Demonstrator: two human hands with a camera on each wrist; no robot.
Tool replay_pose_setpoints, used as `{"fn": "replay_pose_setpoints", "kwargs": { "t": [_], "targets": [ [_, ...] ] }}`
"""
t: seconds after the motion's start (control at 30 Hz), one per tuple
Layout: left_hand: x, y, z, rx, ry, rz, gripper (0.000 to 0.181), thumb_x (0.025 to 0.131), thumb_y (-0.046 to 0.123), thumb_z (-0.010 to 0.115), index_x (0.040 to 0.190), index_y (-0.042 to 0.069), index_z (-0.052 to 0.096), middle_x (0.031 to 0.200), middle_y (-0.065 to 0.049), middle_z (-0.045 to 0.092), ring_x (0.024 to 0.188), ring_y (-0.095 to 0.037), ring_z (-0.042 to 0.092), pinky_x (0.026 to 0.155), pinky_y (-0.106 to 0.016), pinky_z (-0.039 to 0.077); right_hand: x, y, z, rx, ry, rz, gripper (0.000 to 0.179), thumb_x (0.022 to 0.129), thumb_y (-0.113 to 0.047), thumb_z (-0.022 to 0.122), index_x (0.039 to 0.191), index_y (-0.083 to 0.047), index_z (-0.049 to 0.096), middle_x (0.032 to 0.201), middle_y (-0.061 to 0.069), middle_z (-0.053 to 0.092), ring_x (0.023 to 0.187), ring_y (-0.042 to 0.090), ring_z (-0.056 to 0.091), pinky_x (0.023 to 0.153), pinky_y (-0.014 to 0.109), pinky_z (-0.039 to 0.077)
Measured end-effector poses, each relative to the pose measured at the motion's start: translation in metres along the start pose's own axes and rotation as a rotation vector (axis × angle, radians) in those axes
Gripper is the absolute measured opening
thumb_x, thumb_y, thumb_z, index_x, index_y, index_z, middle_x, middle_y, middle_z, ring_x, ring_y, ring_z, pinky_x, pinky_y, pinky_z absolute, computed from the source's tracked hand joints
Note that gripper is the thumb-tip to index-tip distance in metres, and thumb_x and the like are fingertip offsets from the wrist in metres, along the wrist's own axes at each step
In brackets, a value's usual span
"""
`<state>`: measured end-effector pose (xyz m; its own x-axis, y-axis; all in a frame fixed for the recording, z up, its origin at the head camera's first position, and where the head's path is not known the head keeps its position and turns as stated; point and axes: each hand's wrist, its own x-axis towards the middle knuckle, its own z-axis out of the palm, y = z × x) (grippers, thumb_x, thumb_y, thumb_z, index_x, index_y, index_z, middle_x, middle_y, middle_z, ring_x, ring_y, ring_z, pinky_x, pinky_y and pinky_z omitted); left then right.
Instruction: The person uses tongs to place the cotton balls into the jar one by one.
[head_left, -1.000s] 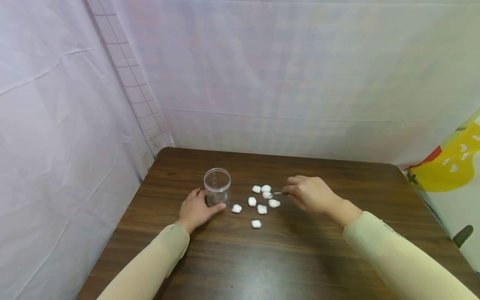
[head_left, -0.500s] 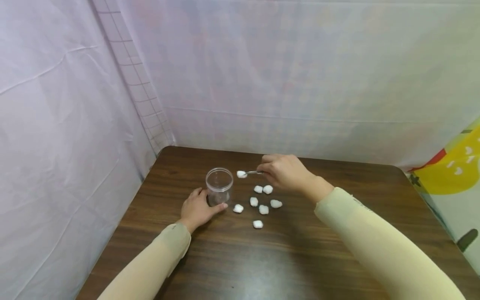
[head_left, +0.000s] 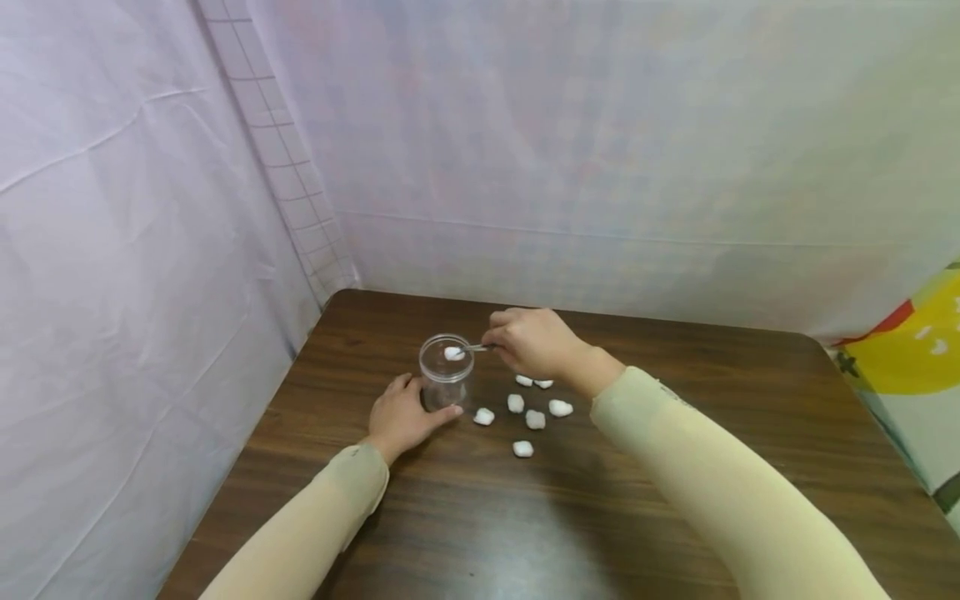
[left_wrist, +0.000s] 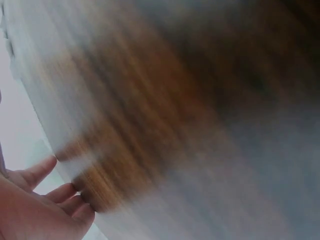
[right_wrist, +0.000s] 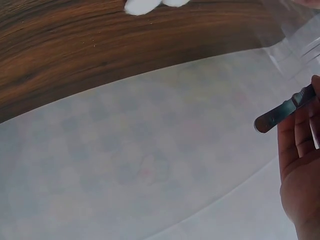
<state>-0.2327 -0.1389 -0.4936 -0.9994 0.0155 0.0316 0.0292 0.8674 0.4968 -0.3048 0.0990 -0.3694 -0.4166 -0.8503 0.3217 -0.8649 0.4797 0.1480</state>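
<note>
My right hand (head_left: 532, 340) pinches metal tweezers (head_left: 480, 347), whose rounded back end also shows in the right wrist view. The tweezers' tips hold a white cotton ball (head_left: 453, 354) over the mouth of a clear plastic jar (head_left: 446, 380). The jar stands upright and lidless on the table. Around its lower near side lie the thumb and fingers of my left hand (head_left: 405, 417), steadying it. In the left wrist view the left hand (left_wrist: 50, 210) shows only at the lower left, and the jar cannot be made out there.
Several more cotton balls (head_left: 535, 419) lie scattered right of the jar on the brown wooden table (head_left: 450, 517). My right forearm spans the table's right side. White cloth (head_left: 600, 167) hangs along the back and left edges.
My right hand has lifted one cotton ball from the group with the tweezers and carried it left to above the jar. The left hand stays at the jar.
</note>
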Motion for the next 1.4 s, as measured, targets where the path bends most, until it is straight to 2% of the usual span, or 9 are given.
{"fn": "replay_pose_setpoints", "kwargs": {
  "t": [0.57, 0.97, 1.2, 1.4],
  "targets": [
    [-0.002, 0.000, -0.003, 0.006, -0.012, -0.014, 0.090, 0.081, 0.069, 0.068, 0.141, 0.005, 0.053, 0.147, -0.024, 0.043, 0.136, -0.041, 0.039, 0.107, -0.058, 0.034, 0.001, -0.001, 0.001, 0.005, -0.077, 0.006, 0.014, 0.091, -0.014, 0.070, 0.103, -0.015, 0.078, 0.088, -0.005, 0.061, 0.075, 0.011, 0.061, 0.064, 0.032, 0.054],
    [0.003, -0.001, -0.002, 0.001, -0.023, -0.006, 0.090, 0.081, 0.070, 0.067, 0.141, 0.005, 0.053, 0.148, -0.024, 0.042, 0.137, -0.041, 0.038, 0.107, -0.058, 0.033, -0.006, 0.003, -0.010, 0.003, -0.035, -0.002, 0.013, 0.090, -0.014, 0.071, 0.100, -0.014, 0.078, 0.087, -0.003, 0.061, 0.073, 0.013, 0.060, 0.061, 0.034, 0.054],
    [0.004, -0.005, -0.002, 0.013, -0.021, -0.002, 0.091, 0.080, 0.071, 0.067, 0.141, 0.005, 0.053, 0.148, -0.025, 0.042, 0.136, -0.042, 0.038, 0.107, -0.059, 0.034, -0.032, 0.006, -0.012, -0.003, -0.007, 0.008, 0.012, 0.088, -0.015, 0.072, 0.099, -0.015, 0.077, 0.085, -0.004, 0.059, 0.070, 0.011, 0.057, 0.056, 0.033, 0.051],
    [0.004, -0.004, -0.005, 0.010, -0.021, 0.001, 0.091, 0.080, 0.072, 0.066, 0.142, 0.007, 0.053, 0.149, -0.024, 0.041, 0.137, -0.041, 0.037, 0.108, -0.059, 0.032, -0.075, 0.000, -0.006, 0.009, 0.002, 0.016, 0.014, 0.084, -0.013, 0.073, 0.097, -0.016, 0.076, 0.084, -0.005, 0.056, 0.065, 0.010, 0.053, 0.050, 0.031, 0.048]
  ]
}}
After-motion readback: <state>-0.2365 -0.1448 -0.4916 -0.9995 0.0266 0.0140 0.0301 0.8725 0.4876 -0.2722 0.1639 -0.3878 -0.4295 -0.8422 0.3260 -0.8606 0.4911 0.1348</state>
